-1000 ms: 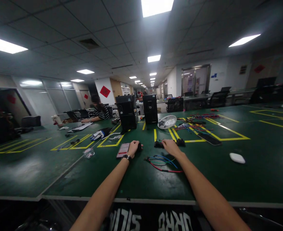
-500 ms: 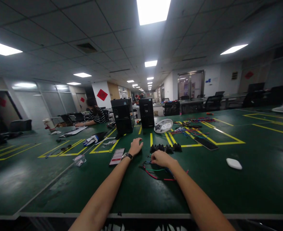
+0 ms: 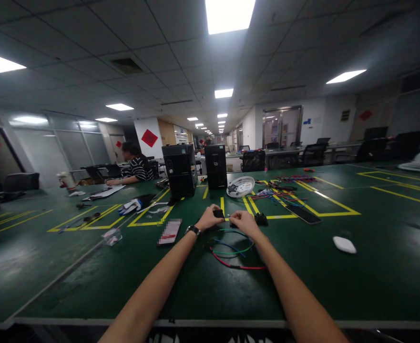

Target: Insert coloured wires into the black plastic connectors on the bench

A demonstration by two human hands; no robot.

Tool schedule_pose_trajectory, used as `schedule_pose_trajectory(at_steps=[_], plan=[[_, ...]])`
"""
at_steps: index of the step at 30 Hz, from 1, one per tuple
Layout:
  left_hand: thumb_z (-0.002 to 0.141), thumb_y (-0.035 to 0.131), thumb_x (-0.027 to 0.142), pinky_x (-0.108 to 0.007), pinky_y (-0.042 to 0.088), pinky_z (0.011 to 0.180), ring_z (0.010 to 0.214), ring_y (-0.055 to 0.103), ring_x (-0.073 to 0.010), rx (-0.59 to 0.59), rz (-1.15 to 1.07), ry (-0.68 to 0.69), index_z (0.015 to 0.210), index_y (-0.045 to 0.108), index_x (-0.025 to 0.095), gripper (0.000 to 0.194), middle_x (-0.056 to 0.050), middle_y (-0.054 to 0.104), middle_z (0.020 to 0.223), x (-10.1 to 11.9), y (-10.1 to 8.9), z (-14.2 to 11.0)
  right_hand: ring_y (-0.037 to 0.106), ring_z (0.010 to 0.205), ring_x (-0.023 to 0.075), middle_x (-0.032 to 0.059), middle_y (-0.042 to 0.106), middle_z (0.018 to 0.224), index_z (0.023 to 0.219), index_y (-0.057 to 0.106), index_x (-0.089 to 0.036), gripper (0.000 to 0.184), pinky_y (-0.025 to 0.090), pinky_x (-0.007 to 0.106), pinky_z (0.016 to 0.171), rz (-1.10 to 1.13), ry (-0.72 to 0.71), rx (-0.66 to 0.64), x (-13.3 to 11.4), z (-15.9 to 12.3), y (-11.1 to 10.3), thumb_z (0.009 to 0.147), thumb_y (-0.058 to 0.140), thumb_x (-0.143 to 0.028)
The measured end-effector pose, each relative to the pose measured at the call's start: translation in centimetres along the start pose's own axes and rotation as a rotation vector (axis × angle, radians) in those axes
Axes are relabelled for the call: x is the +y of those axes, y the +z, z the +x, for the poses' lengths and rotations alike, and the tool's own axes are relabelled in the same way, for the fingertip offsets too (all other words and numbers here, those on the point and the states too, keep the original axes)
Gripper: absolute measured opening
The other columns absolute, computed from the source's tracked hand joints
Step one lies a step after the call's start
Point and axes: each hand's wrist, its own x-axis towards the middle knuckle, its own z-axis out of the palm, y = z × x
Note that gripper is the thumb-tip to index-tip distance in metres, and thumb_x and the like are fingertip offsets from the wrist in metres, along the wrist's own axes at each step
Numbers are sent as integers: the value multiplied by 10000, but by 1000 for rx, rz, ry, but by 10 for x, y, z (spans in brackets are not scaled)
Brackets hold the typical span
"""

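My left hand [image 3: 209,217], a dark watch on its wrist, grips a small black block [image 3: 218,214] lifted just off the table. Close beside it, my right hand [image 3: 245,224] pinches what looks like a thin wire end; only a tiny pale tip shows at the fingertips. More black blocks [image 3: 261,219] stand right of that hand, and part of the row is hidden behind it. Below both hands lie loose wires [image 3: 236,267] in red, green and blue, curving toward my right forearm.
Two black computer towers [image 3: 215,166] stand behind, with a white basket [image 3: 241,186] and a wire pile [image 3: 281,195] nearby. A phone-like slab [image 3: 169,232] lies left, a white case [image 3: 344,245] right. A person in a striped top [image 3: 141,169] sits far left.
My left hand has moved right and taken a black block from the row. My right hand has risen from the wires toward it. The view has shifted slightly.
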Motion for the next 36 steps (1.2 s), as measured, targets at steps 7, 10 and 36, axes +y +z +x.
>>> schedule_pose_trajectory(at_steps=[7,10,36], plan=[[580,798,219,-279,504,710,708,603,-119,84,-722,-166,1047,457,203,578,-4,606,850,20,-11,-53,639,694,159,38,713,744,825,705,-168,151,428,230,630,72,-143,62,-24,-9,17,780,628,-289],[569,786,149,-318,532,723,764,620,-136,114,-771,-138,1037,441,207,584,-31,604,948,27,-11,-70,649,700,163,29,720,755,871,705,-192,147,433,238,643,28,-250,84,-31,-15,22,798,623,-290],[723,651,150,-322,529,693,709,644,-140,85,-758,-155,1383,155,214,827,-109,595,1035,35,-5,-91,681,806,207,43,746,876,956,723,-259,213,425,246,652,-387,-262,122,-49,-30,19,876,565,-378]])
